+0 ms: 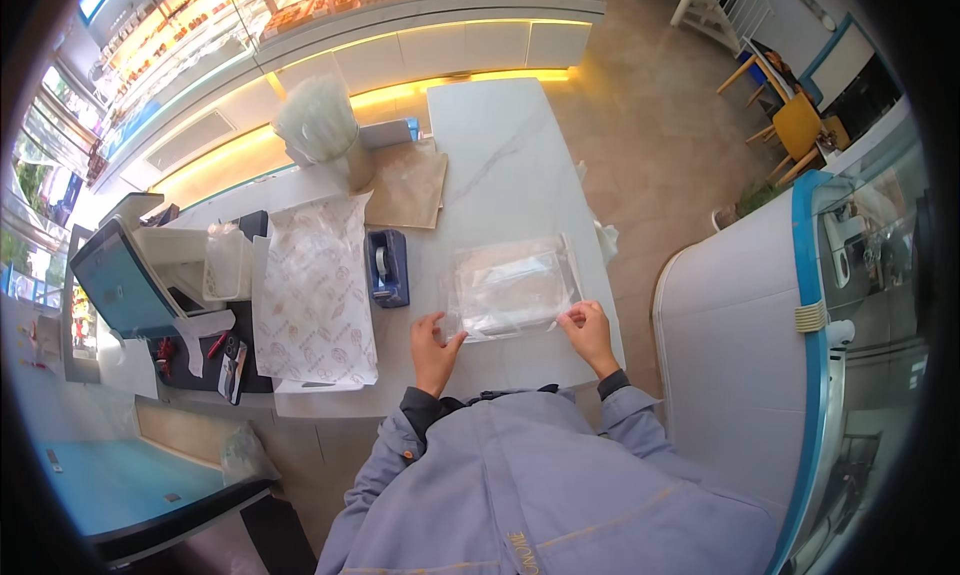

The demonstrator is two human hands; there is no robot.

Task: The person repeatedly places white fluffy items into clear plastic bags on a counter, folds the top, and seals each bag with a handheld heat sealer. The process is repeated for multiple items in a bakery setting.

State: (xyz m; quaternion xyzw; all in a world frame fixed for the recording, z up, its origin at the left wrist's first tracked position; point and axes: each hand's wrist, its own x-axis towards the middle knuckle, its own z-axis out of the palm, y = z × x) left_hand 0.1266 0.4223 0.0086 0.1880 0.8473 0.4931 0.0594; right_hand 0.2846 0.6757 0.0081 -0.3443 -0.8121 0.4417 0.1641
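A flat stack of clear plastic bags [511, 284] lies on the white marbled counter in front of me. My right hand [592, 336] pinches the near right corner of the clear film between thumb and fingers. At the near left corner is my left hand [435, 356], its thumb reaching along the film's edge and its fingers curled beside it. Glare on the film hides whether the left hand grips it. To the left stands a dark blue tape dispenser [388, 269] with a roll of tape in it.
Printed wrapping paper [315, 290] lies left of the dispenser, near a monitor [126, 281] and a phone [232, 371]. Brown paper bags [407, 185] and a bin of plastic bags [319, 117] stand farther back. The counter [502, 136] ends at right; a lit pastry case [465, 46] stands beyond.
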